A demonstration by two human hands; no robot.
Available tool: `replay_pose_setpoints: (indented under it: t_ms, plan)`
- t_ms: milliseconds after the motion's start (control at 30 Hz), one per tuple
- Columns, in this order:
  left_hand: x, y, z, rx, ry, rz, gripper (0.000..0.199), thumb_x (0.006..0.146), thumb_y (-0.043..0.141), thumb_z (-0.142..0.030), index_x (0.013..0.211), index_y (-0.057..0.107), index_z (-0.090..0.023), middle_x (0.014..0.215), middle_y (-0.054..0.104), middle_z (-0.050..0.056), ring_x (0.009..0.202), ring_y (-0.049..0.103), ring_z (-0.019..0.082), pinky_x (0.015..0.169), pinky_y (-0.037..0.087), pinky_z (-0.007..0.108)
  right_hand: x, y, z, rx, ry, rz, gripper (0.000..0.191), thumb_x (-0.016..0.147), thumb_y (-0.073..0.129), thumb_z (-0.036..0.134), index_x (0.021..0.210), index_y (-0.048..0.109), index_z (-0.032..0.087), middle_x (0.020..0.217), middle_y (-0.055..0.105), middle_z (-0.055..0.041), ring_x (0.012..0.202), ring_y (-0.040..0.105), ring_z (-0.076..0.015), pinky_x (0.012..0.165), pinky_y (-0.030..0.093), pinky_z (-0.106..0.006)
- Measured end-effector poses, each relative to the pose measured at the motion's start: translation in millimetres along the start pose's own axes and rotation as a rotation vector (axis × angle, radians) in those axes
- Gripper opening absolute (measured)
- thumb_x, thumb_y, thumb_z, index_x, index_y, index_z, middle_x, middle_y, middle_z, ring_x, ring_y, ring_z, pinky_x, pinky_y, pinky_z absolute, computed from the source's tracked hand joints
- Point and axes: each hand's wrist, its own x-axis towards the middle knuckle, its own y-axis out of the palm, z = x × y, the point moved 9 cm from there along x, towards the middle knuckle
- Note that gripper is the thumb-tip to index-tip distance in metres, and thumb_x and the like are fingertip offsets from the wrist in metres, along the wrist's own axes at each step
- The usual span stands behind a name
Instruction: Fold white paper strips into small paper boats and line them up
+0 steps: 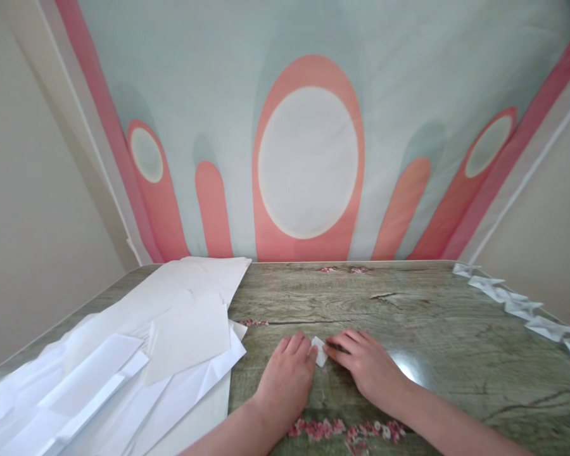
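A small folded piece of white paper (319, 352) lies low over the wood-patterned table, between my two hands. My left hand (289, 370) is closed on its left edge, with the thumb against the paper and the other fingers curled. From the other side my right hand (361, 361) pinches the right edge between thumb and fingers. Parts of the paper are hidden under the fingertips. Along the table's right edge stands a row of several folded white paper boats (522, 308).
A large spread heap of white paper sheets (190, 342) covers the table's left side, close to my left forearm. The table (313, 297) has a glossy wood-grain top with pink flower prints. Behind it hangs a pale blue and coral backdrop (308, 158).
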Motion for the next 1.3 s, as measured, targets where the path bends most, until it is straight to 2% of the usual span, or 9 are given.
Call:
replay_pose_setpoints:
  t_ms: [467,733,1167,1300]
  plan:
    - [0.2,2.2,1.9,-0.022,0.003,-0.025,0.036,0.088,0.040,-0.015,0.124,0.045,-0.013,0.113,0.052,0.010,0.114,0.040,0.024,0.095,0.035,0.037,8.7,6.4,5.6,-0.121,-0.025,-0.030,0.039,0.088,0.048,0.014,0.125,0.047,0.026,0.113,0.058,-0.0044,0.102,0.049,-0.0193,0.082,0.039,-0.035]
    - [-0.1,0.5,0.9,-0.017,-0.003,-0.019,0.035,0.088,0.039,-0.014,0.123,0.045,-0.014,0.113,0.051,0.010,0.113,0.040,0.023,0.095,0.034,0.038,14.7,7.0,4.8,-0.111,0.009,-0.018,0.028,0.089,0.046,0.015,0.114,0.055,0.024,0.110,0.058,-0.0058,0.101,0.050,-0.0194,0.082,0.039,-0.034]
    - [-4.7,5.8,10.7,-0.056,-0.084,-0.028,0.041,0.088,0.041,-0.015,0.128,0.042,-0.025,0.115,0.048,0.009,0.113,0.039,0.023,0.095,0.034,0.041,6.8,9.6,6.3,-0.135,-0.039,-0.040,0.033,0.086,0.048,0.012,0.118,0.053,0.020,0.119,0.057,-0.0067,0.106,0.049,-0.0192,0.086,0.039,-0.034]
    - [-4.1,3.5,9.7,-0.034,-0.090,-0.035,0.039,0.088,0.042,-0.017,0.127,0.044,-0.023,0.115,0.049,0.010,0.114,0.039,0.025,0.094,0.035,0.042,7.7,10.3,5.6,-0.143,-0.011,-0.010,0.033,0.087,0.047,0.012,0.118,0.054,0.020,0.120,0.057,-0.0065,0.107,0.049,-0.0186,0.085,0.039,-0.034]
